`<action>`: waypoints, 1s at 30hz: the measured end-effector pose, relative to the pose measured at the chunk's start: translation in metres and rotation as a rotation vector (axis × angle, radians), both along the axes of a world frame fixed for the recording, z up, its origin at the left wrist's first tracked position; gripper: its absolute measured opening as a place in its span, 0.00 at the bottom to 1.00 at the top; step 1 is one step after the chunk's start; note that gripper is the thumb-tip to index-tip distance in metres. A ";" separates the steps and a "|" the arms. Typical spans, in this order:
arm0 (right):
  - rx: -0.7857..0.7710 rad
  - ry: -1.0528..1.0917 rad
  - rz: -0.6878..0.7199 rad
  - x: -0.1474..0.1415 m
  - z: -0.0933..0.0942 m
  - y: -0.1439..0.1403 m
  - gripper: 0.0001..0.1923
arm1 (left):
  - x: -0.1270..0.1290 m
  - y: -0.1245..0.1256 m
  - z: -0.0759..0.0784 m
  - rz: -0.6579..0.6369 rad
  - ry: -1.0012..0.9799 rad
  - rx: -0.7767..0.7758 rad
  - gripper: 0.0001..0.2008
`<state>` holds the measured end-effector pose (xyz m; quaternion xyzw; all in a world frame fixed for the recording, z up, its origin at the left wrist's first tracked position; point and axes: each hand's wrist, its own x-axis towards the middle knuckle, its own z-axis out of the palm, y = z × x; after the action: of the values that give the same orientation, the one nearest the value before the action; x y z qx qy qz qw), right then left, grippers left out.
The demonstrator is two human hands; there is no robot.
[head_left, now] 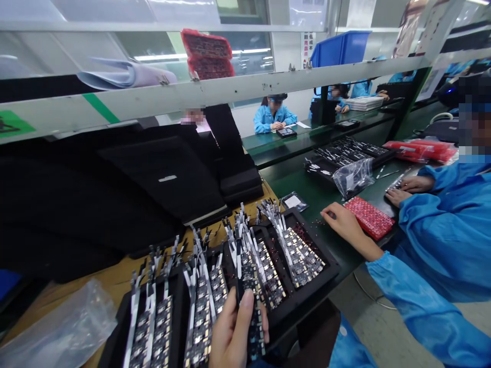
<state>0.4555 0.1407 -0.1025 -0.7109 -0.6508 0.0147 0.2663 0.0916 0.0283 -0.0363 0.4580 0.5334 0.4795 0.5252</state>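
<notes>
Only the left hand [232, 335] is showing, directly at the near edge of the black tray [330, 268]. It is appearing bare and uncovered from the thumb tip to the heel of the palm, where the frame edge is cutting it off before any cuff. The thumbnail is appearing short and plain. A fold of blue fabric [345, 345] is showing just right of the tray's near corner; whether it is belonging to this person's garment cannot be told.
</notes>
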 end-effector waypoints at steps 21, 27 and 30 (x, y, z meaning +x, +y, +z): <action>0.030 0.507 0.163 0.012 0.003 0.000 0.05 | -0.004 -0.003 -0.012 -0.043 -0.035 0.021 0.18; 0.040 0.631 0.176 -0.001 0.024 -0.012 0.10 | -0.004 -0.004 -0.009 -0.061 -0.030 0.014 0.18; 0.053 0.678 0.189 -0.015 0.045 -0.024 0.17 | -0.004 -0.005 -0.008 -0.077 -0.034 0.027 0.17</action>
<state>0.4408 0.1171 -0.0578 -0.5950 -0.5885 0.2576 0.4831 0.0880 0.0233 -0.0441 0.4770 0.4999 0.4737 0.5461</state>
